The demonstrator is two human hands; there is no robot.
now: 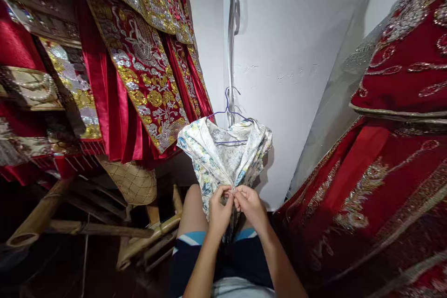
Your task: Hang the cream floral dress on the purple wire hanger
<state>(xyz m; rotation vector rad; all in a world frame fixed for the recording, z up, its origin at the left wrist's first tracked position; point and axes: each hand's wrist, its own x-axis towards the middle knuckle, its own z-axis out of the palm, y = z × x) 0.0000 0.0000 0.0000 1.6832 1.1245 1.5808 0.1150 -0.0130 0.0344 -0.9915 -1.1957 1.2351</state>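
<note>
A white floral garment (pixel 206 158) hangs on a purple wire hanger (pixel 227 111) in front of the wall, above my lap. My left hand (pixel 220 205) pinches the front edge of the garment just below its V-shaped neckline. Right beside it, my right hand (pixel 247 201) pinches the opposite front edge, and the fingertips of both hands nearly meet. Whatever small fastening may lie between the fingertips is too small to make out.
Red garments with gold and silver embroidery (pixel 150 84) hang at the left, above a bamboo frame (pixel 101 229). More red beaded garments (pixel 394 149) stand close on the right. A white metal strip (pixel 230 32) runs down the pale wall (pixel 286 56).
</note>
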